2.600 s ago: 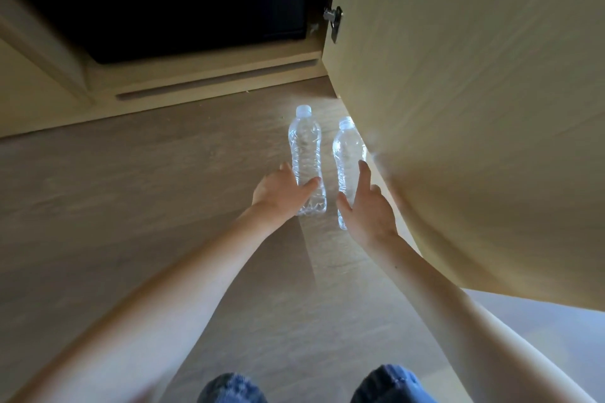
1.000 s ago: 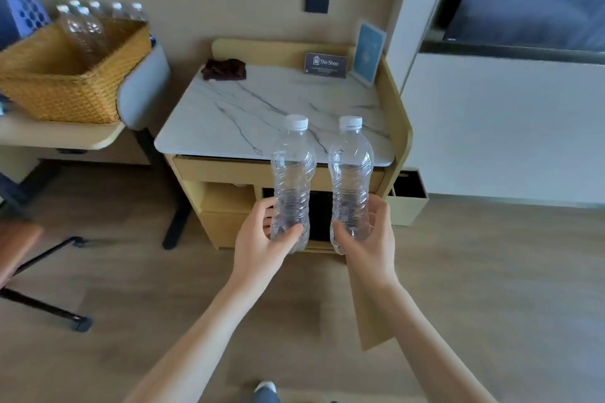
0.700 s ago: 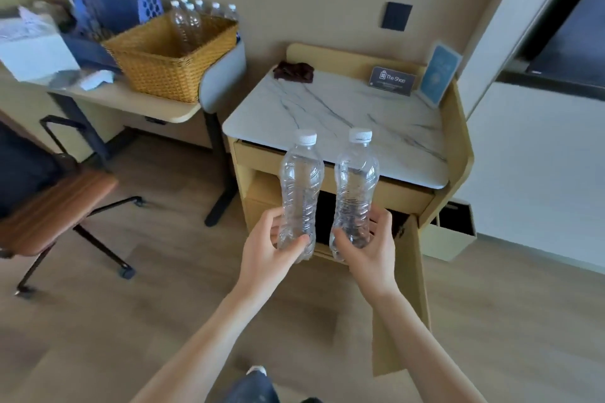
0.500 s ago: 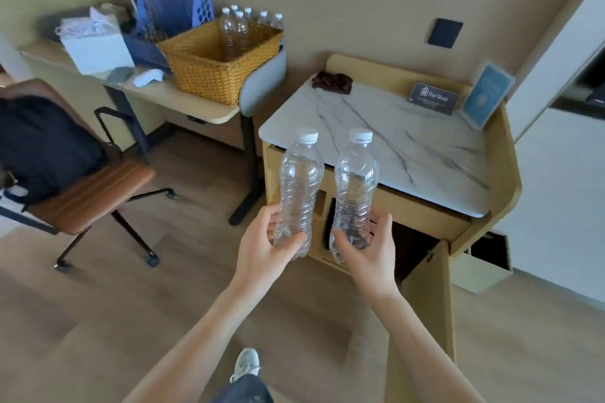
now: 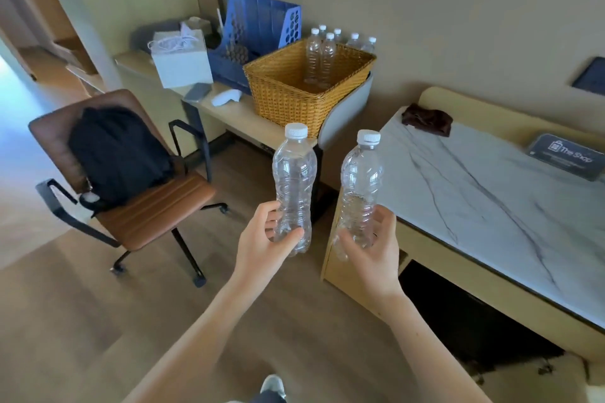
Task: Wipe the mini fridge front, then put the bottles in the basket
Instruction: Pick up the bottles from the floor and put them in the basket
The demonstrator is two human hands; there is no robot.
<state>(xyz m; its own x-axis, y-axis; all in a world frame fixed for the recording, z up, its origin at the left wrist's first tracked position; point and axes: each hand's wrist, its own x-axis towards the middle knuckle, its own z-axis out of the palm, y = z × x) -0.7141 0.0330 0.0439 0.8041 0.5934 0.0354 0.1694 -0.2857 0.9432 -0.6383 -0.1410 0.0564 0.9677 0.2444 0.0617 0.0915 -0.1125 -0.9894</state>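
— What do the hands hold?
— The left hand (image 5: 262,249) grips the left bottle (image 5: 294,180) near its bottom, with the thumb in front and the fingers curled behind. The right hand (image 5: 373,255) grips the right bottle (image 5: 360,183) in the same way. Both are clear, have white caps and are held almost upright over the floor, side by side but not touching.
— And where is the basket?
— The basket (image 5: 294,98) stands on the tabletop (image 5: 235,114) beyond the hands, just beside a blue file holder (image 5: 258,29). Several other bottles (image 5: 322,59) stand inside it, at its far side.
— What else is near?
— On the right is a cabinet with a marble top (image 5: 474,193). A dark cloth (image 5: 427,119) lies at its far corner, and a small sign (image 5: 568,155) is near the wall. On the left, a brown chair (image 5: 147,203) carries a black backpack (image 5: 114,154).
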